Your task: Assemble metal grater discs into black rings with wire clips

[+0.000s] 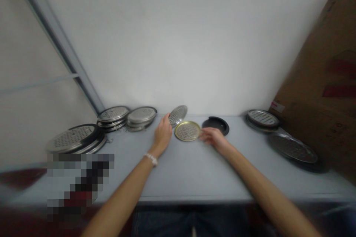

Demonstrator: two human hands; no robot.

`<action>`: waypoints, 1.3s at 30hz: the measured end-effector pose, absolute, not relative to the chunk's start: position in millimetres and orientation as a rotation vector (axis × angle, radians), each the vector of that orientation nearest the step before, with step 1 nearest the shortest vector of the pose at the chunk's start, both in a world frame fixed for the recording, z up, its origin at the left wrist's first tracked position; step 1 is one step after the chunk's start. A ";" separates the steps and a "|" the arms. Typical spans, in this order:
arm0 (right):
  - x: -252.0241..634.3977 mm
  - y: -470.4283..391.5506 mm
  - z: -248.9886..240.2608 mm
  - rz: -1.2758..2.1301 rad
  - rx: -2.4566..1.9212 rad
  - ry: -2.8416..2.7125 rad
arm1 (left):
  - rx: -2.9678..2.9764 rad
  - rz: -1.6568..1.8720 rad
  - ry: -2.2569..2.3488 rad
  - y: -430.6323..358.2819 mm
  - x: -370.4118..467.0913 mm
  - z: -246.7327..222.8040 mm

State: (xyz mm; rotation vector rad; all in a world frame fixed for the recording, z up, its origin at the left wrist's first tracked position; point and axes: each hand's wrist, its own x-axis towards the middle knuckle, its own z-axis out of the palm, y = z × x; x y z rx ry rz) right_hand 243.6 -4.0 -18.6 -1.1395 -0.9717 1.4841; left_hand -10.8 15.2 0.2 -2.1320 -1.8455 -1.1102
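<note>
My left hand (163,132) is closed on the edge of a round silver grater disc (178,115), which is tilted up near the wall. Just right of it, a round perforated disc with a yellowish rim (187,131) lies at the middle of the grey table. At that disc's right edge is my right hand (213,137), its fingers slightly blurred, so whether they touch or grip the rim cannot be made out. Behind my right hand sits a round black holder (219,124), partly hidden by the fingers.
Stacks of round grater discs (112,114) stand at the left, one nearer stack (73,139) among them. More discs (263,118) and a dark-edged one (293,148) lie right, beside a large cardboard box (319,81). A white wall (178,44) rises behind the table (189,177).
</note>
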 end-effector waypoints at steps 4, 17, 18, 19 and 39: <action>244.1 -2.3 -20.5 1.464 -1.145 -0.954 | -2.248 -0.949 -1.789 14.7 -8.5 -1.8; 240.2 6.6 -39.2 0.962 -1.363 -1.256 | -2.683 -0.870 -1.566 21.5 -11.7 -17.4; 240.4 7.1 -40.9 0.942 -1.367 -1.294 | -2.674 -0.884 -1.610 22.9 -11.9 -18.2; 240.6 7.7 -42.4 0.932 -1.369 -1.322 | -2.648 -0.901 -1.663 24.4 -11.7 -19.0; 241.4 7.5 -36.7 1.074 -1.296 -1.265 | -2.648 -1.249 -1.986 34.6 -8.9 -26.7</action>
